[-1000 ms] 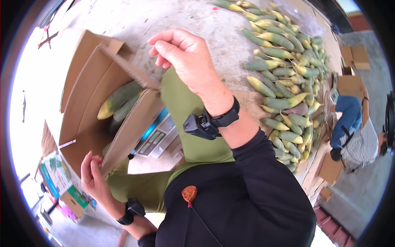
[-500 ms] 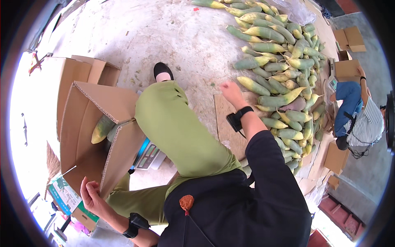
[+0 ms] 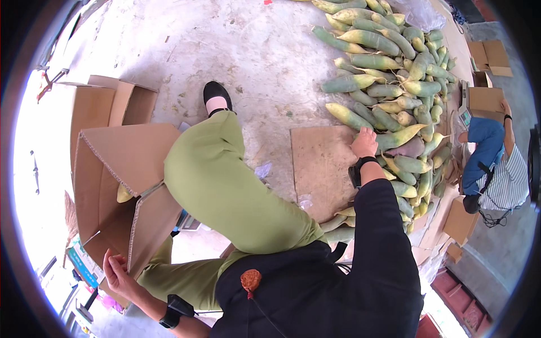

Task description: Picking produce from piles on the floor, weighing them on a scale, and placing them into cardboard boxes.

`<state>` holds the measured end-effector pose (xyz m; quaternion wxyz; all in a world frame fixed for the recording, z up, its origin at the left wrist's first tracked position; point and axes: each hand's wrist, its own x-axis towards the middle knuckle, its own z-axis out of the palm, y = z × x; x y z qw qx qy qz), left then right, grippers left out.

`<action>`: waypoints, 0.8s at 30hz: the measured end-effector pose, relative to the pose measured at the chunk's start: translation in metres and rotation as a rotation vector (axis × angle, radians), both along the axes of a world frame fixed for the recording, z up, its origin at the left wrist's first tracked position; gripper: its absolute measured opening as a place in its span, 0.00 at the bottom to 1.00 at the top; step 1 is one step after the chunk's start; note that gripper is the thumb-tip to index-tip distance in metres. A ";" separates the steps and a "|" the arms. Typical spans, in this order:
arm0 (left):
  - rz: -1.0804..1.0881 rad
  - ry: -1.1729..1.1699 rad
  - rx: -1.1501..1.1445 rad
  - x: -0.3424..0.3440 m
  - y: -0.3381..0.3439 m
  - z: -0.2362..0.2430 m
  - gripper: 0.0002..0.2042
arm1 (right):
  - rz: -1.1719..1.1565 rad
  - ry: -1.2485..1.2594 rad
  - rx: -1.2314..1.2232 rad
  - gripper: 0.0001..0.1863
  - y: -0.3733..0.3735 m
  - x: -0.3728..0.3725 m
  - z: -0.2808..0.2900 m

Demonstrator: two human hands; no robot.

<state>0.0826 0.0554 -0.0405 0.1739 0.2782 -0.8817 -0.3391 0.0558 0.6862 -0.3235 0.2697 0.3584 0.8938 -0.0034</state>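
Note:
My left hand [image 3: 117,273] is at the near edge of an open cardboard box [image 3: 93,169], fingers loosely bent and apart, holding nothing. Part of a pale green radish [image 3: 123,195] shows inside the box; a flap hides the rest. My right hand [image 3: 365,143] reaches to the left edge of a big heap of green-and-yellow radishes [image 3: 394,84], fingers curled down beside a long radish [image 3: 397,138]; whatever they grip is hidden. A scale [image 3: 190,225] is mostly hidden by the box and my raised leg [image 3: 220,186].
A flat cardboard sheet [image 3: 318,169] lies left of the heap. Another box [image 3: 112,101] stands behind mine. At the right a co-worker [image 3: 490,163] crouches by cardboard boxes [image 3: 486,100] and a scale [image 3: 464,115]. Plastic film [image 3: 422,14] lies at the top of the heap.
My right hand has moved from above the box and my leg rightward to the radishes, fingers now curled. The box flap covers more of the radishes inside. My left hand stays at the box edge.

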 end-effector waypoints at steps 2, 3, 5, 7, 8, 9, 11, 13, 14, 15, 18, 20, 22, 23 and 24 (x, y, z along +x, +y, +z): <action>0.007 -0.011 -0.006 0.000 -0.002 -0.002 0.12 | 0.003 0.032 0.014 0.28 0.007 0.009 -0.007; 0.016 -0.028 -0.027 0.000 -0.003 -0.003 0.12 | 0.009 0.070 0.026 0.32 0.010 0.014 -0.011; 0.021 -0.051 -0.052 -0.005 0.003 0.000 0.12 | 0.060 0.001 0.034 0.33 0.009 0.028 -0.022; 0.061 -0.088 -0.115 -0.006 0.010 0.005 0.12 | 0.194 -0.036 0.101 0.33 0.004 0.040 -0.023; 0.059 -0.092 -0.119 -0.007 0.012 0.005 0.12 | 0.192 -0.040 0.097 0.33 0.000 0.039 -0.016; 0.067 -0.093 -0.111 -0.007 0.013 0.006 0.12 | 0.222 -0.081 0.097 0.30 -0.003 0.038 -0.008; 0.071 -0.093 -0.094 -0.009 0.013 0.004 0.12 | 0.276 -0.105 0.134 0.22 -0.001 0.048 -0.005; 0.048 -0.083 -0.104 -0.007 0.009 0.002 0.12 | 0.318 -0.041 0.180 0.13 -0.004 0.072 -0.006; 0.046 -0.080 -0.105 -0.007 0.009 0.002 0.12 | 0.303 -0.036 0.165 0.13 -0.007 0.083 -0.004; 0.040 -0.077 -0.108 -0.007 0.010 0.002 0.12 | 0.290 0.039 0.166 0.13 -0.008 0.095 -0.004; 0.034 -0.090 -0.096 -0.008 0.006 0.002 0.12 | 0.176 0.168 0.149 0.14 -0.016 0.115 -0.004; 0.037 -0.098 -0.081 -0.009 0.005 0.002 0.12 | 0.076 0.228 0.129 0.16 -0.015 0.116 -0.005; 0.026 -0.092 -0.131 -0.011 0.006 0.004 0.13 | -0.219 0.309 0.132 0.19 -0.007 0.110 -0.015; 0.026 -0.092 -0.132 -0.011 0.008 0.004 0.13 | -0.219 0.309 0.132 0.19 -0.001 0.107 -0.019; 0.024 -0.099 -0.139 -0.012 0.010 0.004 0.13 | -0.408 0.408 0.136 0.21 0.006 0.103 -0.023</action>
